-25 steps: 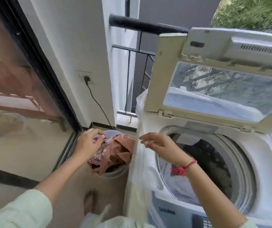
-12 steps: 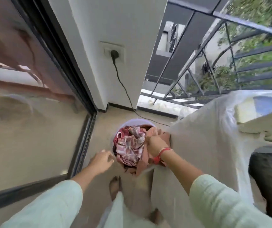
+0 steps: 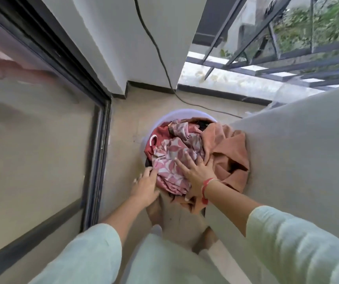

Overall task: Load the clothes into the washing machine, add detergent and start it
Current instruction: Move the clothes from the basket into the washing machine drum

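Head view — basket [image 3: 163, 120] beside washer [image 3: 297, 150]

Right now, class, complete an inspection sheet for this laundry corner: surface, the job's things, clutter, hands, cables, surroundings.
Surface: beige floor; the tub stands on it.
Job's things: lilac tub heaped with clothes, pink print cloth on top, orange-brown cloth toward the covered washing machine; detergent not seen.
Clutter: nothing seen.
Hands: right hand spread flat on the clothes; left hand at the print cloth's edge, grip unclear.
Cables: black cable down the wall, across the floor behind the tub.
Surroundings: glass door on the left; metal railing and greenery beyond.
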